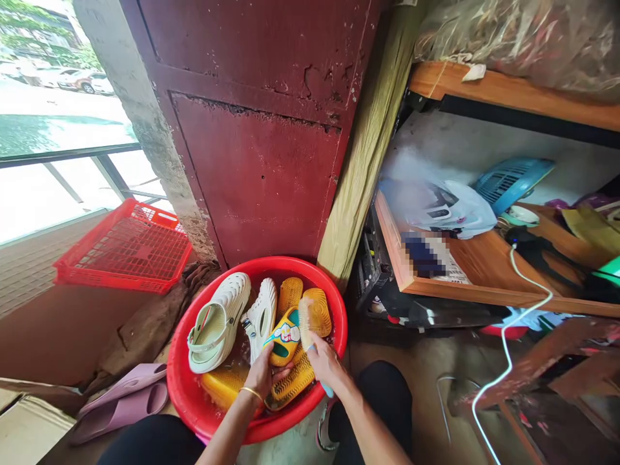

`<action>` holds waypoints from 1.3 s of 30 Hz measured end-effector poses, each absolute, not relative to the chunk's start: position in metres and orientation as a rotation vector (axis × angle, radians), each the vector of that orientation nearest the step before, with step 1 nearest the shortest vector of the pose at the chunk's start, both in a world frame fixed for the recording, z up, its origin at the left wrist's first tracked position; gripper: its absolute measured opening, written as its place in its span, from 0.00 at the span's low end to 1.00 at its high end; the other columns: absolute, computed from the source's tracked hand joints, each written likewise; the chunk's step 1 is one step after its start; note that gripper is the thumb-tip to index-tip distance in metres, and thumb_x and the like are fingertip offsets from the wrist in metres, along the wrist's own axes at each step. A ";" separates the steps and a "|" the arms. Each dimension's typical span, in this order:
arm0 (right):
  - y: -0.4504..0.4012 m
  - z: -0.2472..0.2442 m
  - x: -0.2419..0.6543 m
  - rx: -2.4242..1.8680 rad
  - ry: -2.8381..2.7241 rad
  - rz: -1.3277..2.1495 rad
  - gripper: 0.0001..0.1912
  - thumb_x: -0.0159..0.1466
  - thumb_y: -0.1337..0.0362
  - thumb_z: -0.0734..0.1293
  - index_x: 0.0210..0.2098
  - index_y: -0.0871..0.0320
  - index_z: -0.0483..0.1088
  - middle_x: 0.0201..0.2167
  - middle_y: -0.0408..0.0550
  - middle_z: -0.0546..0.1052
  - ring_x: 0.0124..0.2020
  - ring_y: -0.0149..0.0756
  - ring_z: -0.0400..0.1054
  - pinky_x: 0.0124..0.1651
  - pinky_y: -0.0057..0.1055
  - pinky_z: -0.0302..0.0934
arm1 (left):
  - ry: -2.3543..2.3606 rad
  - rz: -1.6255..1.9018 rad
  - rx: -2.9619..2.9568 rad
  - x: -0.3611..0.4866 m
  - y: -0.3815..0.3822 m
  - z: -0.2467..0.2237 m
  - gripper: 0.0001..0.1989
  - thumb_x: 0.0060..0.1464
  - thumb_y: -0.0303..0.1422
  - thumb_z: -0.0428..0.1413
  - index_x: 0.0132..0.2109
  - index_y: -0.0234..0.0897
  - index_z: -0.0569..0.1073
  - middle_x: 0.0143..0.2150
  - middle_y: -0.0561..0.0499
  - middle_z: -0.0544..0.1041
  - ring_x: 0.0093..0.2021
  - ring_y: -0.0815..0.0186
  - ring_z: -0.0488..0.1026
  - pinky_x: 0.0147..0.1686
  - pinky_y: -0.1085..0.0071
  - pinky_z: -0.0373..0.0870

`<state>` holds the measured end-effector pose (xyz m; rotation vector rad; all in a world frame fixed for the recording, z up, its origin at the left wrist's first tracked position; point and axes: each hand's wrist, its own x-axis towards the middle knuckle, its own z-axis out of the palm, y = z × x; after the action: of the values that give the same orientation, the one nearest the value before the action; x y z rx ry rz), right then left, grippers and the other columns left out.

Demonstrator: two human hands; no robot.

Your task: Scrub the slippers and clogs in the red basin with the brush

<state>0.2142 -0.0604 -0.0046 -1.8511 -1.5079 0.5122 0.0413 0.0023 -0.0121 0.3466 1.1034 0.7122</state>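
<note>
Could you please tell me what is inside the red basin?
The red basin holds water, two pale clogs and several yellow sandals, one of them in the left hand. The basin's bottom, and anything beneath the clogs and sandals, is covered.

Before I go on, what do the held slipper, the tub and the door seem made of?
Slipper: likely rubber or foam, with a smooth, moulded upper. Tub: probably plastic, with a smooth sheen along its rim. Door: chipped dark red paint; wood or metal, unclear.

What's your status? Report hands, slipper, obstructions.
Left hand holding yellow slipper. Right hand gripping brush, right beside it. Red tub crowded: white clogs close on the left.
</note>
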 end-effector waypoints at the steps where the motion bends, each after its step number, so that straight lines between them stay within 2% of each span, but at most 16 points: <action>1: -0.071 -0.005 0.208 -1.815 -1.546 0.515 0.28 0.67 0.65 0.58 0.65 0.52 0.71 0.52 0.52 0.81 0.53 0.48 0.76 0.55 0.39 0.69 | 1.052 0.715 0.289 0.043 0.004 -0.014 0.20 0.67 0.43 0.52 0.55 0.31 0.73 0.37 0.40 0.84 0.31 0.58 0.84 0.25 0.71 0.79; 4: -0.102 -0.005 0.185 -1.809 -1.713 0.483 0.34 0.66 0.68 0.58 0.71 0.46 0.63 0.51 0.51 0.81 0.49 0.47 0.77 0.51 0.38 0.70 | 0.963 0.777 0.178 0.046 0.006 -0.018 0.15 0.68 0.41 0.51 0.47 0.33 0.74 0.32 0.45 0.83 0.26 0.65 0.81 0.25 0.74 0.79; 7: -0.105 0.003 0.179 -1.935 -1.840 0.403 0.37 0.65 0.71 0.57 0.72 0.43 0.60 0.48 0.53 0.81 0.45 0.47 0.78 0.48 0.39 0.70 | 0.984 0.832 0.157 0.047 0.003 -0.020 0.12 0.67 0.38 0.53 0.45 0.34 0.74 0.29 0.48 0.82 0.22 0.68 0.79 0.23 0.76 0.78; 9: -0.088 0.016 0.188 -2.051 -1.826 0.342 0.36 0.65 0.72 0.56 0.71 0.45 0.62 0.45 0.54 0.81 0.43 0.48 0.78 0.47 0.39 0.70 | 1.001 0.835 0.160 0.046 0.000 -0.019 0.10 0.67 0.36 0.54 0.46 0.33 0.74 0.28 0.48 0.82 0.22 0.68 0.79 0.23 0.77 0.77; 14: -0.055 0.035 0.200 -2.108 -1.792 0.324 0.33 0.67 0.73 0.56 0.71 0.54 0.63 0.46 0.55 0.81 0.48 0.45 0.76 0.52 0.36 0.68 | 0.975 0.887 0.047 0.045 -0.003 -0.017 0.09 0.65 0.32 0.56 0.50 0.35 0.73 0.27 0.50 0.82 0.20 0.67 0.79 0.21 0.77 0.77; 20: -0.093 0.022 0.171 -2.016 -2.069 0.387 0.37 0.68 0.71 0.58 0.74 0.42 0.55 0.48 0.52 0.80 0.42 0.44 0.77 0.47 0.37 0.70 | 0.891 0.872 -0.034 0.040 0.004 -0.022 0.06 0.64 0.31 0.57 0.47 0.35 0.74 0.23 0.53 0.79 0.15 0.69 0.74 0.18 0.79 0.74; 24: -0.065 0.034 0.202 -2.190 -1.892 0.413 0.34 0.69 0.71 0.57 0.73 0.49 0.58 0.48 0.54 0.81 0.48 0.43 0.77 0.52 0.34 0.68 | 0.902 0.837 0.018 0.040 0.004 -0.021 0.04 0.65 0.30 0.55 0.45 0.35 0.73 0.26 0.51 0.81 0.17 0.69 0.76 0.17 0.80 0.74; 27: -0.038 0.043 0.231 -2.282 -1.745 0.496 0.31 0.69 0.71 0.57 0.70 0.54 0.64 0.51 0.55 0.82 0.53 0.43 0.76 0.57 0.35 0.65 | 0.966 0.799 0.147 0.041 0.000 -0.022 0.08 0.64 0.34 0.57 0.46 0.34 0.73 0.28 0.47 0.82 0.20 0.66 0.78 0.18 0.78 0.74; 29: -0.035 0.042 0.240 -2.250 -1.746 0.528 0.31 0.68 0.71 0.57 0.70 0.56 0.64 0.55 0.54 0.80 0.56 0.42 0.74 0.60 0.35 0.64 | 1.010 0.792 0.235 0.042 -0.003 -0.025 0.11 0.62 0.35 0.59 0.49 0.34 0.72 0.30 0.47 0.83 0.22 0.64 0.80 0.19 0.76 0.75; 32: -0.049 0.036 0.243 -2.154 -1.871 0.574 0.33 0.67 0.70 0.58 0.72 0.52 0.62 0.59 0.53 0.77 0.58 0.42 0.73 0.60 0.35 0.63 | 1.078 0.808 0.348 0.044 -0.006 -0.032 0.14 0.60 0.31 0.59 0.53 0.37 0.71 0.33 0.49 0.83 0.25 0.63 0.81 0.24 0.73 0.77; 35: -0.067 0.044 0.248 -2.204 -1.998 0.606 0.34 0.66 0.72 0.59 0.69 0.45 0.65 0.57 0.51 0.79 0.57 0.46 0.74 0.59 0.39 0.64 | 1.161 0.808 0.416 0.045 -0.005 -0.038 0.16 0.55 0.28 0.59 0.52 0.38 0.72 0.33 0.50 0.83 0.26 0.65 0.80 0.25 0.74 0.75; 39: -0.071 0.072 0.266 -2.301 -2.079 0.551 0.32 0.64 0.73 0.60 0.65 0.46 0.71 0.50 0.54 0.82 0.52 0.48 0.76 0.55 0.41 0.64 | 1.152 0.844 0.387 0.045 -0.003 -0.042 0.15 0.55 0.35 0.61 0.50 0.38 0.74 0.32 0.52 0.81 0.24 0.69 0.76 0.23 0.77 0.70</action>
<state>0.2662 -0.0710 0.0724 -2.3007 -2.0786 0.5510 0.0450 -0.0027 -0.0424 0.3867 1.1517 0.8437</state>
